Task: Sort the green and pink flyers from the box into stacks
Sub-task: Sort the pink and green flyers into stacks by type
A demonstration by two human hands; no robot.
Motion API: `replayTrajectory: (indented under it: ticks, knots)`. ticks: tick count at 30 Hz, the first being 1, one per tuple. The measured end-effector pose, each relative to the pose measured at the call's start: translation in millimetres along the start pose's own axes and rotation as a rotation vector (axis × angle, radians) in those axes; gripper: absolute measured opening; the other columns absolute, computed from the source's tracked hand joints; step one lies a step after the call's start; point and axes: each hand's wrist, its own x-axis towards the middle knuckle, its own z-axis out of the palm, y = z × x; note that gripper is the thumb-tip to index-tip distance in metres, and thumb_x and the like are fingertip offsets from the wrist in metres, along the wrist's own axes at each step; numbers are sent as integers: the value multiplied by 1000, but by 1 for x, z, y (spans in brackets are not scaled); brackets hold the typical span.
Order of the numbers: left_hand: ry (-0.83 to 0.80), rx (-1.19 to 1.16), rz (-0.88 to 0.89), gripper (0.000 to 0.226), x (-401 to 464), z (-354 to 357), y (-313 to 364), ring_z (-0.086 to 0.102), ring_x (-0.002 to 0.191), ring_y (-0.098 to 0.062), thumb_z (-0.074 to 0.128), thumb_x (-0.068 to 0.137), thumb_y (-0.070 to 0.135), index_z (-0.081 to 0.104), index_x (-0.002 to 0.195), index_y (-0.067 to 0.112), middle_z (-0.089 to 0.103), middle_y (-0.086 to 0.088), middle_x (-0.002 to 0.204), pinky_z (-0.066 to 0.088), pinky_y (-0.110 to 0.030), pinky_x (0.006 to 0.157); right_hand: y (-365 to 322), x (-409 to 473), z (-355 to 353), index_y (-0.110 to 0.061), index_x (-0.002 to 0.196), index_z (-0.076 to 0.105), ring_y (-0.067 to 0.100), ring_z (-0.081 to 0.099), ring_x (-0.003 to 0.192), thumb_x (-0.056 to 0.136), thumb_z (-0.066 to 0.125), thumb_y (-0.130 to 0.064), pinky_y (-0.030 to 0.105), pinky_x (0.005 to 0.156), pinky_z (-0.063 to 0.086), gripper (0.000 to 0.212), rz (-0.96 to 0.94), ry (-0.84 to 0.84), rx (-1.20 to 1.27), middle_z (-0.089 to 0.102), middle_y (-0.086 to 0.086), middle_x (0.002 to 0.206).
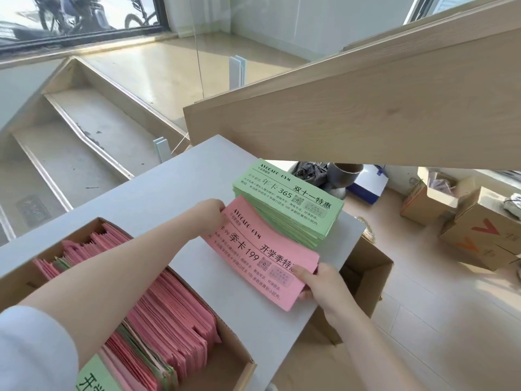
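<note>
Box (239,359) cut off below, left hand (210,218) hiding pink flyer's (262,255) corner

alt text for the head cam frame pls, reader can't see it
Both hands hold a pink flyer by its ends, left hand far, right hand near, over a white table beside a green flyer stack. A cardboard box of mostly pink flyers sits left.

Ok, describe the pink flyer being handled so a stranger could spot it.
On the grey table, beside the green flyer stack, lies a pink flyer. The left hand and right hand grip its ends; other pink flyers stand in the cardboard box.
</note>
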Motion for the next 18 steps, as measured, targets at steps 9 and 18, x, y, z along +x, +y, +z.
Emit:
replayTrajectory:
  ticks: [9, 18]
  knots:
    - [364, -322, 205, 29, -46, -26, -6, 52, 111, -12, 47, 94, 16, 55, 122, 16, 58, 5, 122, 36, -20, 92, -52, -27, 2, -23, 59, 47, 8, 48, 51, 90, 54, -39, 26, 50, 36, 36, -546, 137, -616, 50, -8, 52]
    - [687, -107, 82, 29, -216, -28, -102, 48, 93, 2, 54, 91, 15, 58, 120, 17, 56, 8, 113, 31, -4, 86, -102, -102, 107, -24, 97, 63, 0, 55, 90, 89, 58, -27, 17, 81, 43, 10, -1114, -490, -710, 62, -8, 98]
